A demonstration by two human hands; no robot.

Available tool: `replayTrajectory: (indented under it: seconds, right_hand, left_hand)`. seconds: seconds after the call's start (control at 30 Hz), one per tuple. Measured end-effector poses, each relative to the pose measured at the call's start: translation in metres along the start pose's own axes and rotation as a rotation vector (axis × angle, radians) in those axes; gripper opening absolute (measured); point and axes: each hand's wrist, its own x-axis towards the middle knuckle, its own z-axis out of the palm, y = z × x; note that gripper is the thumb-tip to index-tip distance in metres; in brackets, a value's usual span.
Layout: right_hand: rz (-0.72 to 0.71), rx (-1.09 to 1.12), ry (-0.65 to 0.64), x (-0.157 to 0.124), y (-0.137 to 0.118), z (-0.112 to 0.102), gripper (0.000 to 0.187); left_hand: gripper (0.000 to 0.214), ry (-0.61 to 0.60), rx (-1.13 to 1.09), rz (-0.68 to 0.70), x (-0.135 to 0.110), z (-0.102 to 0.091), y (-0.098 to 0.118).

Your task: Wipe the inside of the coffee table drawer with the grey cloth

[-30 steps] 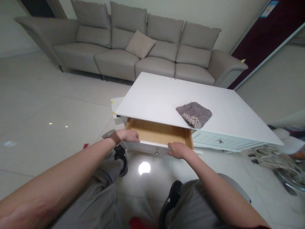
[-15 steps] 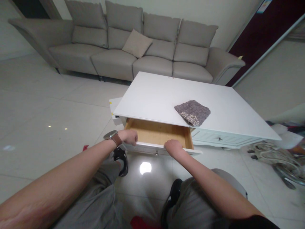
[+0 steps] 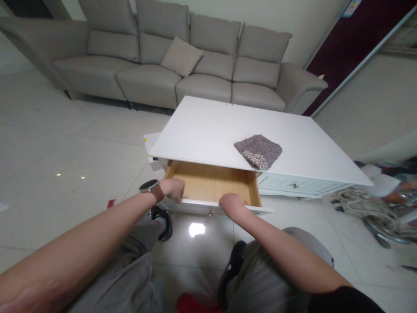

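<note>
A drawer (image 3: 213, 184) with a bare wooden inside stands pulled out from the white coffee table (image 3: 208, 130). My left hand (image 3: 174, 189), with a watch on its wrist, is closed over the left part of the drawer's white front edge. Farther right along the same edge, my right hand (image 3: 232, 204) is also closed, fingers curled over the top. A small metal knob (image 3: 210, 212) shows on the drawer front between them. The fingertips of both hands are partly hidden. On the tabletop lies a folded grey-brown cloth (image 3: 259, 151) with a pale pattern.
Behind the table runs a long grey sofa (image 3: 146, 82) with a beige cushion (image 3: 182, 56). A second, closed drawer (image 3: 293, 187) is at the right. Coiled hoses or cords (image 3: 361, 206) lie on the floor at far right. A white box (image 3: 151, 143) pokes out at the table's left end.
The drawer sits slightly farther out, with both hands still on its front edge. My view has shifted a little, so the room appears moved left.
</note>
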Motion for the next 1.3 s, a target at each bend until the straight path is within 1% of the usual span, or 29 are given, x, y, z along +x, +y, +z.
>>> replayTrajectory:
  seconds: [0.17, 0.23, 0.4, 0.5, 0.57, 0.67, 0.73, 0.8, 0.87, 0.93, 0.97, 1.0, 1.03, 1.07, 1.1, 1.13, 1.17, 1.2, 1.23, 1.3]
  right_hand:
    - [-0.02, -0.007, -0.038, -0.01, -0.007, -0.001, 0.035]
    - [-0.037, -0.013, -0.048, -0.015, -0.009, -0.001, 0.034]
    - [-0.106, -0.043, -0.126, -0.028, -0.016, 0.0, 0.032]
    - [-0.136, -0.063, -0.159, -0.034, -0.02, 0.002, 0.033]
    - [-0.146, -0.067, -0.162, -0.037, -0.022, 0.004, 0.034]
    - [-0.176, -0.075, -0.164, -0.039, -0.026, 0.009, 0.035]
    - [-0.202, -0.082, -0.162, -0.041, -0.027, 0.013, 0.035]
    - [-0.213, -0.079, -0.155, -0.041, -0.024, 0.013, 0.034]
    - [-0.203, -0.03, -0.155, -0.041, -0.009, 0.007, 0.035]
    - [-0.168, 0.073, -0.102, -0.039, 0.019, -0.007, 0.041]
    - [-0.137, 0.13, -0.02, -0.038, 0.039, -0.015, 0.043]
    - [-0.095, 0.171, 0.101, -0.036, 0.06, -0.023, 0.047]
    - [-0.036, 0.177, 0.256, -0.033, 0.084, -0.029, 0.053]
    - [0.027, 0.153, 0.401, -0.029, 0.107, -0.034, 0.057]
    - [0.099, 0.129, 0.513, -0.024, 0.129, -0.035, 0.062]
    - [0.17, 0.114, 0.593, -0.019, 0.15, -0.034, 0.068]
    - [0.219, 0.104, 0.631, -0.013, 0.168, -0.03, 0.074]
    - [0.248, 0.102, 0.639, -0.007, 0.183, -0.024, 0.079]
    - [0.262, 0.105, 0.635, -0.001, 0.194, -0.017, 0.082]
    - [0.263, 0.113, 0.622, 0.009, 0.206, -0.006, 0.083]
  left_hand:
    - [0.024, 0.001, -0.006, 0.002, 0.004, 0.009, -0.002]
    - [0.023, -0.015, -0.016, 0.009, 0.005, 0.014, -0.002]
    - [0.016, -0.118, -0.095, 0.036, 0.007, 0.03, -0.002]
    - [0.013, -0.176, -0.163, 0.047, 0.006, 0.033, 0.0]
    - [0.011, -0.168, -0.182, 0.06, 0.004, 0.031, 0.004]
    - [0.005, -0.108, -0.159, 0.078, -0.003, 0.021, 0.011]
    - [0.007, -0.057, -0.133, 0.072, -0.008, 0.013, 0.014]
    - [0.011, -0.01, -0.119, 0.071, -0.013, 0.006, 0.014]
    - [0.015, 0.019, -0.125, 0.076, -0.016, 0.0, 0.012]
    - [0.02, 0.038, -0.138, 0.076, -0.016, -0.004, 0.007]
    - [0.022, 0.046, -0.151, 0.076, -0.016, -0.005, 0.003]
    - [0.025, 0.053, -0.166, 0.08, -0.016, -0.006, 0.0]
    - [0.027, 0.056, -0.182, 0.085, -0.015, -0.006, -0.003]
    - [0.028, 0.055, -0.197, 0.09, -0.014, -0.005, -0.007]
    - [0.029, 0.048, -0.214, 0.094, -0.013, -0.004, -0.01]
    - [0.032, 0.039, -0.232, 0.093, -0.012, -0.004, -0.013]
    - [0.036, 0.031, -0.247, 0.086, -0.011, -0.003, -0.015]
    - [0.042, 0.027, -0.255, 0.076, -0.01, -0.002, -0.017]
    - [0.047, 0.027, -0.254, 0.062, -0.009, -0.002, -0.018]
    - [0.053, 0.037, -0.227, 0.044, -0.008, -0.003, -0.018]
